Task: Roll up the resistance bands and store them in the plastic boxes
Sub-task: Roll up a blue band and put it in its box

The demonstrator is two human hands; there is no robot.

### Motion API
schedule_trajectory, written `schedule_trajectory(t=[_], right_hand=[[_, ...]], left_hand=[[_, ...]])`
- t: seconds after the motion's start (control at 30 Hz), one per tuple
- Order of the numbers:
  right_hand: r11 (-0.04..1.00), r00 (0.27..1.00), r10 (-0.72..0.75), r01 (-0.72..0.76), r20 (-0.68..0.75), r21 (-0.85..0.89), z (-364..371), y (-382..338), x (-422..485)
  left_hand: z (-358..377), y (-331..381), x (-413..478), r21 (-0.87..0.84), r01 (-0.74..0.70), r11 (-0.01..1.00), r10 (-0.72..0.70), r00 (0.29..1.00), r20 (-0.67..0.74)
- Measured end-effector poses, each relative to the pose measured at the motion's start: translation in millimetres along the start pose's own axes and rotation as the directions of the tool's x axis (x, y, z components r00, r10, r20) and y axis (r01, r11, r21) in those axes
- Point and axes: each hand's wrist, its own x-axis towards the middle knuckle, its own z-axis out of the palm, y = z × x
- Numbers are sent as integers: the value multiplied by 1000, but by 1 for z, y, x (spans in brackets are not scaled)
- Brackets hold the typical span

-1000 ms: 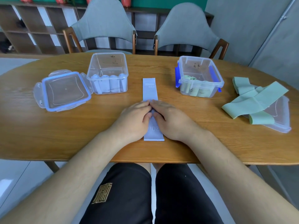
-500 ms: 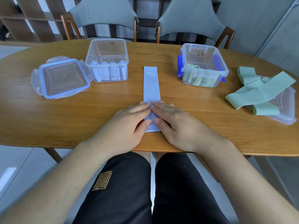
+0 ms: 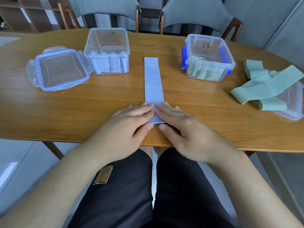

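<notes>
**Blue band held flat at its near end**

A blue band [image 3: 153, 83] is laid flat and lengthwise on the wooden table [image 3: 98, 104], with its near end close to the table's front edge. This near end is covered by both hands. The left hand [image 3: 130, 127] is laid over it from the left and the right hand [image 3: 182, 129] from the right. The fingers of each hand are held straight and close together and pressed flat on the band, so the band is pressed down rather than pinched. The fingertips of the two hands almost meet over the band's middle line, and the thumbs are set at its near edge.

Left of the band's far end, an open clear box [image 3: 107, 51] is seen, with blue rolls [image 3: 108, 65] stood upright inside. Just beside that box, farther left of the band, a blue-rimmed lid [image 3: 60, 69] is laid. Right of the band's far end, a second box [image 3: 209, 58] with blue latches is seen, and green rolls [image 3: 202, 73] are held in it. Farther right of the band, loose green bands [image 3: 263, 84] are heaped partly over another lid [image 3: 292, 102].
</notes>
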Motion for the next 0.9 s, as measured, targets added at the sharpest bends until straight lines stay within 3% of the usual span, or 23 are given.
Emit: schedule_trajectory(t=[0.1, 0.23, 0.33, 0.9], right_hand=[[1000, 1000, -14, 14, 13, 2, -1, -1, -2], [1000, 989, -6, 4, -149, -9, -5, -3, -6], [1000, 984, -12, 11, -177, -4, -6, -4, -8], [999, 999, 1, 1, 41, -36, -33, -8, 28]], left_hand=[[2, -1, -2, 11, -21, 1000, 21, 1000, -11], [-3, 4, -8, -44, -4, 999, 0, 994, -106], [-3, 8, -9, -71, -18, 997, 9, 992, -128], [-11, 20, 12, 11, 70, 998, -68, 994, -87]])
